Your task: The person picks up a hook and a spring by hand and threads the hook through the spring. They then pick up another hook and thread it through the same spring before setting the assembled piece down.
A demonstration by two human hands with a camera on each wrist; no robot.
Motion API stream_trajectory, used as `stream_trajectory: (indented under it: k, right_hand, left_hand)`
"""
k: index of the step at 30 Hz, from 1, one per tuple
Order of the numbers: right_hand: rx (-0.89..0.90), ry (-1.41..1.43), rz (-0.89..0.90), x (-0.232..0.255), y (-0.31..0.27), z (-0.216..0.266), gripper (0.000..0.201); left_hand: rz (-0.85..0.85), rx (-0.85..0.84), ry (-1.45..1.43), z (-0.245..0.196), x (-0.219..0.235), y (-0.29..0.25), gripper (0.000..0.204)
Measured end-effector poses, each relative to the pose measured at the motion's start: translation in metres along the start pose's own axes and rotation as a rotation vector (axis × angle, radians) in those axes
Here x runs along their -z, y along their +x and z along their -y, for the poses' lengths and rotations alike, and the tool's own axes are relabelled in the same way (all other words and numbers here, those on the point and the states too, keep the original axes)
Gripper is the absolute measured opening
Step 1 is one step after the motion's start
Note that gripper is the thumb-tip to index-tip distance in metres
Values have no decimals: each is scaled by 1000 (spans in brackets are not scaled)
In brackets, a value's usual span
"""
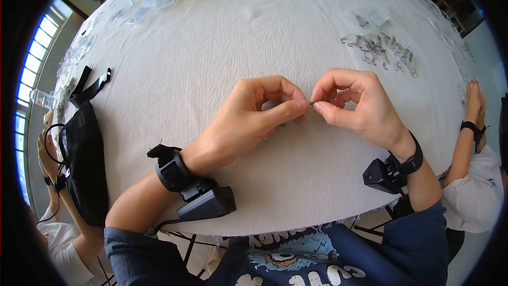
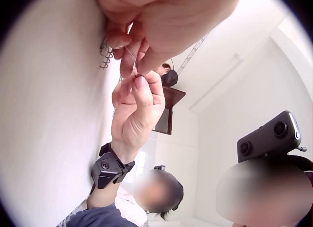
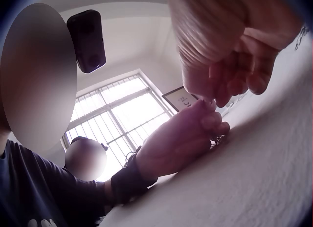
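Note:
Over the white cloth, my left hand (image 1: 251, 110) and right hand (image 1: 361, 105) meet fingertip to fingertip. Between them is a tiny dark metal piece (image 1: 310, 105), pinched by thumb and forefinger on both sides. Most of it is hidden by the fingertips, and I cannot tell its exact kind. In the left wrist view, a thin wire (image 2: 130, 52) runs between the left fingers toward the right thumb. Small coiled wire pieces (image 2: 106, 58) show beside the left fingers, close to the cloth; the left hand largely covers them in the head view.
A heap of small wire pieces (image 1: 373, 47) lies at the back right, near a clear plastic bag (image 1: 379, 17). Clear plastic packaging (image 1: 156, 2) sits at the far left. A black mesh bag (image 1: 83, 153) with a strap lies left. Other people's hands (image 1: 472, 103) rest at the table edges.

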State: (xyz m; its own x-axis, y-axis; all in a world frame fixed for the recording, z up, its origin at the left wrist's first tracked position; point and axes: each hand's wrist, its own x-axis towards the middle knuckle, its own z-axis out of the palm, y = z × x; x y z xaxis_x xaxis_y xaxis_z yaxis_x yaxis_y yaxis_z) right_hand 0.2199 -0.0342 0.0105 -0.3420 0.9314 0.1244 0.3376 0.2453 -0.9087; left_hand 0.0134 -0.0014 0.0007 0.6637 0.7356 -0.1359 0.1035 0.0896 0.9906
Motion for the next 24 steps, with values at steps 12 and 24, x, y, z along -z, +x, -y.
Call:
stream_trajectory:
  k: [12, 24]
  right_hand:
    - [-22, -36, -3, 3, 1, 3, 4]
    - [33, -74, -32, 3, 1, 1, 5]
  left_hand:
    - [13, 9, 17, -1, 1, 0, 17]
    - [26, 12, 35, -1, 0, 0, 19]
